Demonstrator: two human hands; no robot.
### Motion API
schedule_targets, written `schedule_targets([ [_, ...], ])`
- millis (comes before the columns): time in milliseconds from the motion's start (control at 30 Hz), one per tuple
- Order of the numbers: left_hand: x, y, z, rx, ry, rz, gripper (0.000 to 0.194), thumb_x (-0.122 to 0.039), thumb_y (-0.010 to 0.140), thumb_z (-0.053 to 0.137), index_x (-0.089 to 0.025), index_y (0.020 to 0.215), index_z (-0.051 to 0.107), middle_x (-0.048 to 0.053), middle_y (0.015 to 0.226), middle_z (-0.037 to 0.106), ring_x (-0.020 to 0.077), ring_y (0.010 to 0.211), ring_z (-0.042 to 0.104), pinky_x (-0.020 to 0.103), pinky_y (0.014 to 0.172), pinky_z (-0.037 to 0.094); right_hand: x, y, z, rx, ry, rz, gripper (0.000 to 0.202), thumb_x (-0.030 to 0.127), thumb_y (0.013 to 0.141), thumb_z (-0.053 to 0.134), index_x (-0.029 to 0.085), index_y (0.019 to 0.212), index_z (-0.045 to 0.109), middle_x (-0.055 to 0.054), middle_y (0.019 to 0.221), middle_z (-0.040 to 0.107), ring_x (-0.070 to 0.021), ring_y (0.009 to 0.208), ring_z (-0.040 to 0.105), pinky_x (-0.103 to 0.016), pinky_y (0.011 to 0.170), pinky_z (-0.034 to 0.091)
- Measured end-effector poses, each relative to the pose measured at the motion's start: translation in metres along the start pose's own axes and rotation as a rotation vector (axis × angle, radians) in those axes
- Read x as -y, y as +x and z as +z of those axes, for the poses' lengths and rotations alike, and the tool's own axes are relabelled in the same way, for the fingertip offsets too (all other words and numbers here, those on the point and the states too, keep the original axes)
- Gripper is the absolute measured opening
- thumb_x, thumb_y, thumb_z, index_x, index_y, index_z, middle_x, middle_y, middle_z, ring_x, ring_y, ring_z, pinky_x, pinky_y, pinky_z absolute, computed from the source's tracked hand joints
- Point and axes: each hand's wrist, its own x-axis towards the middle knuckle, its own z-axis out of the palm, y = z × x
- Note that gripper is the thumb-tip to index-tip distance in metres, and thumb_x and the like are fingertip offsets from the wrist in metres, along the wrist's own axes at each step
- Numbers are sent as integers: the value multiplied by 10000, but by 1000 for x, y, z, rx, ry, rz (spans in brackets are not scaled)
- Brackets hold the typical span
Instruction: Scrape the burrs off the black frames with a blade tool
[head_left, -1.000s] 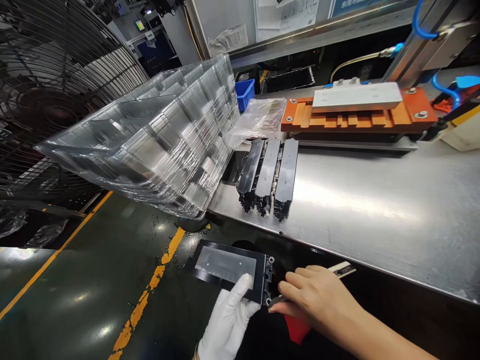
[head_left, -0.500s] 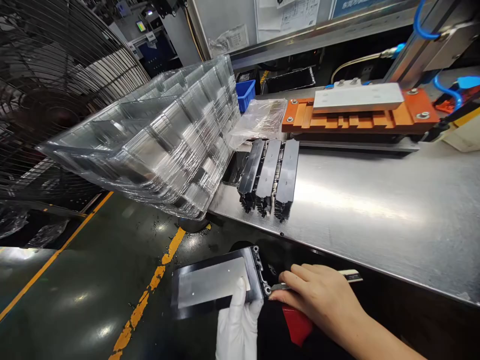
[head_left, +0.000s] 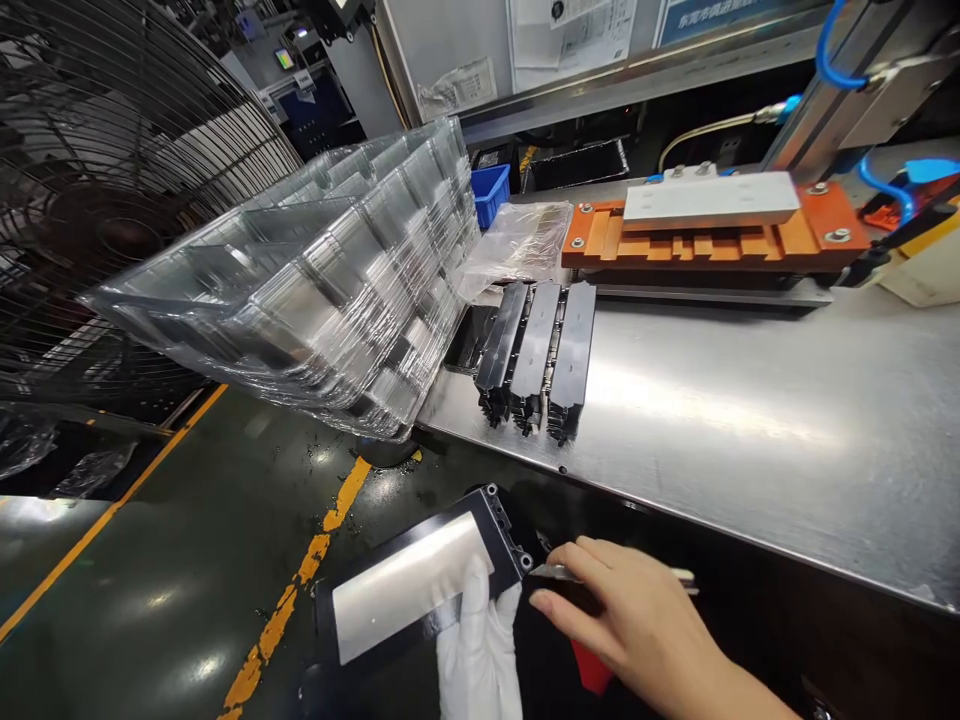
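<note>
Gripping a flat, silver-panelled black plastic housing (head_left: 411,582) in a white-gloved left hand (head_left: 478,635) before the brushed-steel bench (head_left: 720,430), dipping it leftward more steeply than a second ago, apparently presenting its ringed corner (head_left: 526,562) to the slim metal blade (head_left: 555,572) clasped in a bare right hand (head_left: 637,605).

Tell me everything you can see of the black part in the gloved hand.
The black part is flat, oblong and plastic-looking, with a shiny silvery panel on its broad face. Its right end carries a ring at each corner, with small shaped pieces between. It is held off the bench, slanting so its right end sits higher in view. The left hand grips it, thumb over the panel. A slim tool in the right hand points at the lower ring; whether they touch is unclear.
</note>
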Motion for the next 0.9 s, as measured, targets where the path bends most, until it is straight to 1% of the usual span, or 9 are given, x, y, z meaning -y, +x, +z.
schedule_targets([
  [100,3,-2,8,-41,61,58,289,-179,763,758,-206,1049,725,25,977,782,270,1154,641,335,991,543,12,-6,-1,187,432,291,364,477,1023,324,261,1006,616,6,836,689,-156,780,681,-261,730,513],
  [233,4,-11,8,-77,111,65,370,-182,715,799,-224,1075,724,4,861,790,261,1021,708,308,923,576,25,-11,0,410,796,534,467,587,989,293,234,875,576,18,656,661,-152,563,654,-268,599,526],
  [367,3,-21,14,-122,176,78,282,-217,739,786,-249,1018,753,0,844,791,227,879,744,240,817,598,31,-12,1,431,843,559,494,619,970,307,219,851,572,8,648,668,-149,517,645,-266,562,520],
  [433,2,-25,22,-116,145,62,160,-276,790,743,-251,946,769,13,887,790,229,908,739,240,814,598,32,-11,2,429,834,558,490,618,969,308,220,878,580,13,640,667,-145,499,637,-257,539,510],
  [533,-1,-28,28,-90,119,27,118,-312,789,742,-261,892,770,11,916,788,241,930,734,262,811,606,34,-8,1,442,801,555,486,616,969,311,222,886,583,20,620,665,-139,480,621,-251,533,500],
  [633,-1,-28,26,-92,188,53,165,-259,740,784,-270,905,771,6,854,790,240,863,743,262,784,610,35,-7,1,450,792,543,486,612,970,309,224,870,584,20,617,671,-137,476,613,-255,551,502],
  [767,5,-27,20,-155,220,176,255,-162,723,785,-296,939,768,-23,786,786,185,751,744,186,712,591,34,-7,1,476,797,535,481,611,972,316,225,910,596,18,638,685,-129,481,613,-238,541,487],
  [833,9,-25,16,-135,179,207,369,-96,669,810,-313,964,757,-44,786,785,166,747,743,165,738,580,34,-5,1,494,798,543,486,620,967,321,222,903,593,15,634,684,-124,481,607,-226,529,470],
  [900,12,-21,13,-85,131,182,375,-99,658,819,-288,975,752,-38,799,786,173,794,746,182,805,576,36,-3,0,507,794,559,499,635,960,323,219,830,566,11,618,675,-119,472,591,-217,504,445],
])
